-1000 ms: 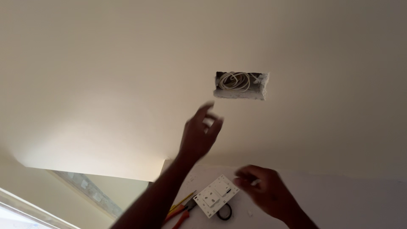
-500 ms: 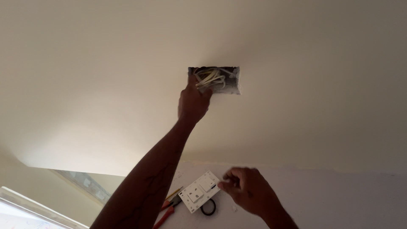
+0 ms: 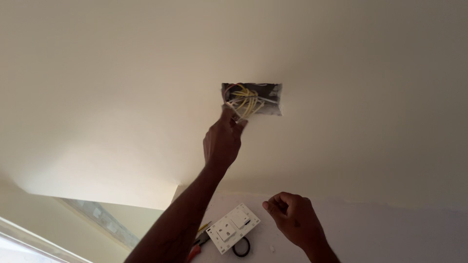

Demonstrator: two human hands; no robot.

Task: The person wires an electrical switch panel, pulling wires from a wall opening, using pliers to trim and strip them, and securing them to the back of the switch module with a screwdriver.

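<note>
the left hand is raised against the cream painted wall, its fingertips at the lower left corner of the rectangular cut-out wall box. the fingers are drawn together in a narrow grip and touch the bundle of yellow and white wires that spills out of the box toward 6 o'clock; whether a wire is actually pinched between them cannot be told, since the back of the hand hides the pads.

the right hand sits low, at 5 o'clock from the left hand and well apart from it. it is curled into a loose fist, thumb against the bent forefinger, the grip nearly closed; if anything small is held inside, it does not show.

just beside the right hand, at its 9 o'clock, the white plastic switch-and-socket plate lies tilted on the white bench, not touched by either hand. a black ring of rubber or tape lies at the plate's 6 o'clock edge, partly under it. at the plate's 8 o'clock, red and yellow tool handles peek out from behind the left forearm.
</note>
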